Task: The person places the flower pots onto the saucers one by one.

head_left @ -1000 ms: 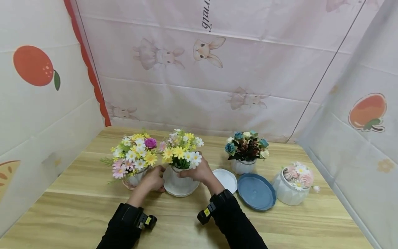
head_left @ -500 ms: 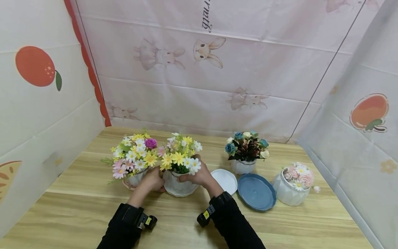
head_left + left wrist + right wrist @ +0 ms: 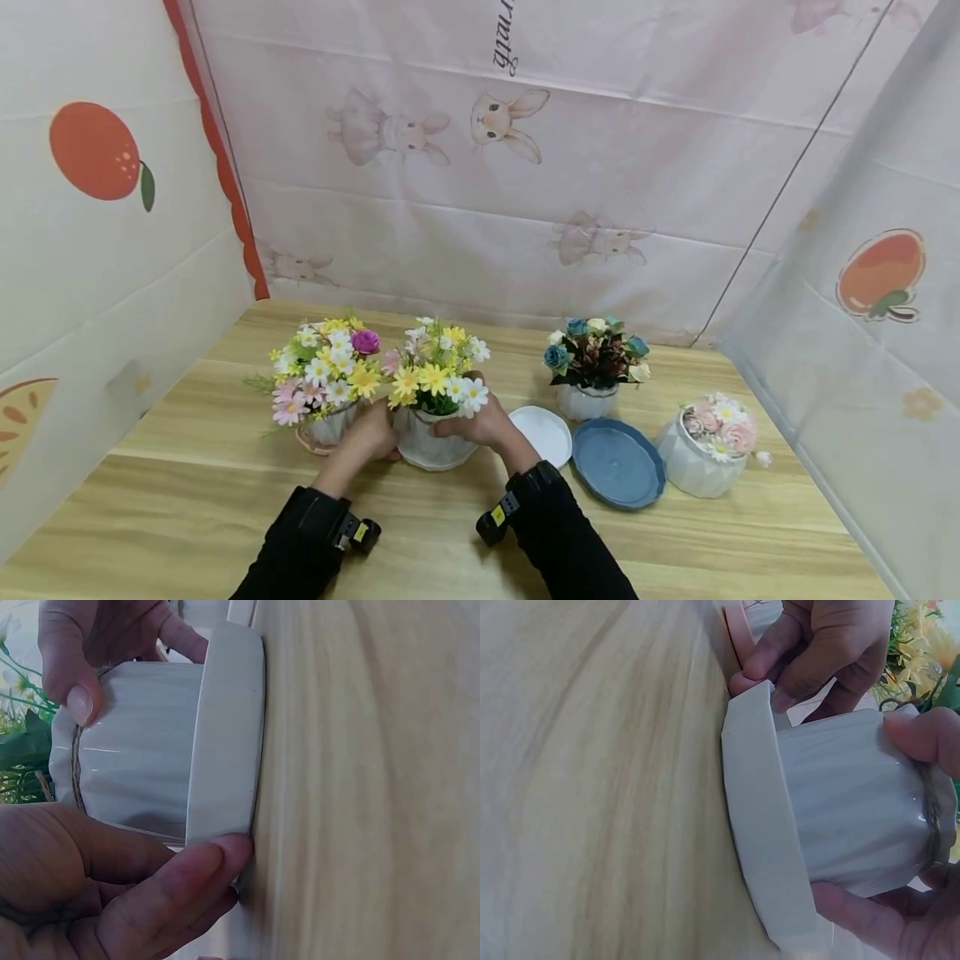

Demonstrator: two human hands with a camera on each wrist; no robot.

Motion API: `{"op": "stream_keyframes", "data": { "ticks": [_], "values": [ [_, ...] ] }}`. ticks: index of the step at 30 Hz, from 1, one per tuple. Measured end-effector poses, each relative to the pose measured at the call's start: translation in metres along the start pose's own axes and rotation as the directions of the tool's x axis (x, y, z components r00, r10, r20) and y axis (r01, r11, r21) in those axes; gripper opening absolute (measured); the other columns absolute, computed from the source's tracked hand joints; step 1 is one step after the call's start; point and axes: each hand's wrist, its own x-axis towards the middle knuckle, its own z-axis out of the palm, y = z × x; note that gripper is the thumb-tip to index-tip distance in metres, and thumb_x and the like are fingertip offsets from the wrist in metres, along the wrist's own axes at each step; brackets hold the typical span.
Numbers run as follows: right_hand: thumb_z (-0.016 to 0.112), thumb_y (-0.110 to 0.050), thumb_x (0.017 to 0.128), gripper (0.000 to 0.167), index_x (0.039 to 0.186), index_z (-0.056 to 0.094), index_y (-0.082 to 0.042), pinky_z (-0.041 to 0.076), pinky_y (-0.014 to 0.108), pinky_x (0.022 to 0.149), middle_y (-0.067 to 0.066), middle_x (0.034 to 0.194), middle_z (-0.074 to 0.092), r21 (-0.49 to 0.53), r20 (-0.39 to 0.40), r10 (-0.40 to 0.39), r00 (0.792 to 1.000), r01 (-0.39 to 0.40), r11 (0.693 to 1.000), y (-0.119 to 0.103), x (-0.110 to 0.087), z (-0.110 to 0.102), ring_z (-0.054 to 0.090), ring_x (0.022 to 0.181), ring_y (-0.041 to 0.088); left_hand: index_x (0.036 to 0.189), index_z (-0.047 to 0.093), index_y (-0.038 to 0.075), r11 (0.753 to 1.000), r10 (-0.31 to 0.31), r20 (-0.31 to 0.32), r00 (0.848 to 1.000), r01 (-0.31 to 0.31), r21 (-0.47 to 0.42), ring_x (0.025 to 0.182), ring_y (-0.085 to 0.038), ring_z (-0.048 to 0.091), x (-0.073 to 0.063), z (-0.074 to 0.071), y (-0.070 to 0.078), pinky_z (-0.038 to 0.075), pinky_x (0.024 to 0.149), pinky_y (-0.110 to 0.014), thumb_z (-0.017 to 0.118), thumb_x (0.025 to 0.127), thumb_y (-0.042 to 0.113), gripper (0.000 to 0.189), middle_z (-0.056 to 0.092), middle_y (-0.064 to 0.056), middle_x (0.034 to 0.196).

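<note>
White pot (image 3: 847,806), twine band (image 3: 934,817) round its neck, daisies (image 3: 435,379) above: standing within the rim of the white saucer (image 3: 765,825), on the counter (image 3: 427,542). My right hand (image 3: 483,423) has its fingers curled round the pot's upper wall, thumb on the side nearest me. My left hand (image 3: 375,433) pinches the saucer's rim between thumb and fingers.

Whether the base lies flat, cannot tell; the rim hides it. My reading: this is centring work. Best to anchor the saucer with the left fingers, nudge the pot until the gap looks even, then press straight down. Tilting could catch the base on the rim. Neighbouring pot (image 3: 327,431) on its pink saucer (image 3: 314,449) sits just beside my left hand; mind the knuckles there.
</note>
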Motion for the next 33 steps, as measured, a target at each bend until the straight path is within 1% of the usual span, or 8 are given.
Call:
{"op": "stream_keyframes", "data": {
  "ticks": [3,6,11,18,20,22,28,33],
  "values": [
    [0.086,-0.01,0.062,0.091,0.135,0.034,0.002,0.04,0.044,0.093,0.02,0.13,0.035,0.008,-0.005,-0.002,1.0,0.002,1.0,0.0,0.0,0.0,0.046,0.111,0.029,0.137,0.033,-0.011,1.0,0.012,-0.004,1.0,-0.012,0.002,0.055,-0.02,0.054,0.0,0.001,0.004,0.041,0.045,-0.026,0.054,0.079,-0.015,0.062,0.043,-0.032,0.129],
    [0.086,-0.009,0.062,0.087,0.135,0.038,-0.001,0.039,0.042,0.093,0.016,0.131,0.039,-0.011,-0.008,-0.027,1.0,0.027,1.0,-0.002,-0.001,0.0,0.047,0.112,0.026,0.137,0.034,-0.01,1.0,-0.003,-0.004,1.0,0.003,0.002,0.055,-0.019,0.055,0.001,0.0,0.006,0.043,0.045,-0.026,0.052,0.08,-0.014,0.06,0.042,-0.03,0.132],
    [0.081,0.002,0.064,0.078,0.133,0.043,0.0,0.038,0.043,0.095,0.014,0.128,0.046,0.037,-0.013,-0.087,0.996,0.088,0.995,-0.019,-0.011,-0.001,0.048,0.114,0.027,0.134,0.038,-0.011,0.999,-0.023,0.002,1.0,0.023,0.044,0.054,-0.018,0.053,0.001,-0.002,0.006,0.041,0.045,-0.025,0.053,0.08,-0.011,0.056,0.045,-0.03,0.129],
    [0.078,0.007,0.066,0.074,0.132,0.044,0.002,0.036,0.044,0.097,0.015,0.127,0.049,0.078,-0.003,-0.08,0.997,0.08,0.994,-0.038,-0.02,-0.003,0.047,0.115,0.029,0.13,0.04,-0.015,0.994,-0.037,-0.017,0.999,0.039,0.101,0.057,-0.02,0.052,0.001,-0.003,0.005,0.042,0.047,-0.025,0.056,0.08,-0.009,0.053,0.051,-0.033,0.114],
    [0.078,0.007,0.067,0.074,0.132,0.043,0.001,0.036,0.044,0.098,0.014,0.127,0.049,0.079,-0.006,-0.056,0.998,0.057,0.995,-0.037,-0.02,-0.003,0.047,0.116,0.029,0.13,0.041,-0.015,0.993,-0.037,-0.018,0.999,0.039,0.111,0.058,-0.021,0.053,0.002,-0.002,0.004,0.043,0.048,-0.026,0.056,0.081,-0.008,0.052,0.051,-0.033,0.114],
    [0.077,0.008,0.067,0.074,0.132,0.043,0.0,0.035,0.043,0.099,0.014,0.127,0.05,0.087,-0.011,-0.04,0.999,0.041,0.995,-0.035,-0.018,-0.003,0.046,0.117,0.029,0.13,0.041,-0.014,0.994,-0.027,-0.015,1.0,0.029,0.104,0.06,-0.022,0.054,0.004,-0.002,0.004,0.044,0.049,-0.027,0.057,0.08,-0.008,0.052,0.048,-0.033,0.122],
    [0.074,0.009,0.069,0.07,0.132,0.045,-0.001,0.037,0.04,0.097,0.012,0.126,0.052,0.137,-0.008,-0.034,0.999,0.035,0.99,-0.023,-0.008,-0.004,0.048,0.116,0.026,0.132,0.04,-0.014,0.994,-0.014,0.005,1.0,0.014,0.107,0.077,-0.025,0.056,0.014,-0.002,0.005,0.041,0.051,-0.025,0.069,0.075,-0.008,0.064,0.042,-0.028,0.134],
    [0.075,0.008,0.069,0.069,0.131,0.048,-0.002,0.034,0.041,0.1,0.012,0.127,0.052,0.126,-0.018,-0.048,0.999,0.05,0.991,-0.019,-0.002,-0.005,0.047,0.117,0.027,0.132,0.041,-0.012,0.992,-0.047,0.007,0.999,0.046,0.119,0.061,-0.021,0.052,0.02,-0.004,0.008,0.038,0.049,-0.025,0.066,0.078,-0.006,0.06,0.04,-0.029,0.134]
  ]
}}
